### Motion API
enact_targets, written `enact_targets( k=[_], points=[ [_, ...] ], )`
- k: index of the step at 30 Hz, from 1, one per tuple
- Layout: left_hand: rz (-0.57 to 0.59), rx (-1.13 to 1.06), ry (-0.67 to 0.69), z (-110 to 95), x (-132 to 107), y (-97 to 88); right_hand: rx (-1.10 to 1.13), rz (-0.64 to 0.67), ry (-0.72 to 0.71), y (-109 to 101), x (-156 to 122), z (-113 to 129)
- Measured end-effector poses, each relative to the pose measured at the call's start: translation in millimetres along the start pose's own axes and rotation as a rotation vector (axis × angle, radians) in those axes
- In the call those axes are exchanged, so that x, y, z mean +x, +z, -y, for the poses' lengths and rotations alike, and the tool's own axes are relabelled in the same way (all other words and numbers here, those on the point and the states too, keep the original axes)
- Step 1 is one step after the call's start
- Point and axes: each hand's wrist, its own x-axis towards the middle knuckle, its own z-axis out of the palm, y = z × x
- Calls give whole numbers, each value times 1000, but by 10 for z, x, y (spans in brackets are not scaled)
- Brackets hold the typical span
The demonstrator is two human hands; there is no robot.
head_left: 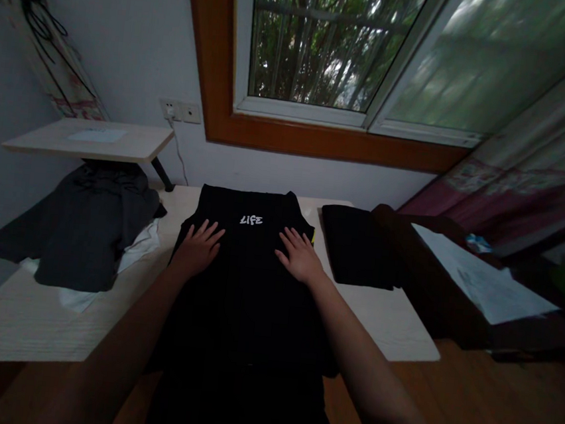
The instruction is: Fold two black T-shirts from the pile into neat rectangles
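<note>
A black sleeveless top point(249, 295) with white lettering near its far end lies spread on the pale wooden table point(392, 322). My left hand point(200, 247) rests flat on its left side, fingers spread. On the opposite side my right hand point(299, 253) presses flat too, fingers apart, near a small yellow strip at the garment's edge. Neither hand grips anything. The near end of the top blends into dark cloth at my lap, so its border there is hard to make out.
Crumpled dark grey clothes point(96, 221) lie on the left under a raised shelf point(89, 139). Folded black fabric point(359, 246) sits on the right. Beyond it, a dark brown piece of furniture point(430, 286) carries white paper point(476, 274). A window point(338, 44) is behind the table.
</note>
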Motion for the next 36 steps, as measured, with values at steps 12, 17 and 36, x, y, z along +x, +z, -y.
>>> enact_targets(
  k=[12, 17, 36],
  points=[
    [83, -80, 130, 52, -254, -72, 87, 58, -153, -79, -276, -57],
    [80, -123, 118, 81, -267, -76, 174, -73, -21, -132, -266, -55],
    [59, -190, 115, 135, -262, -61, 163, -176, 473, 78, 156, -440]
  ],
)
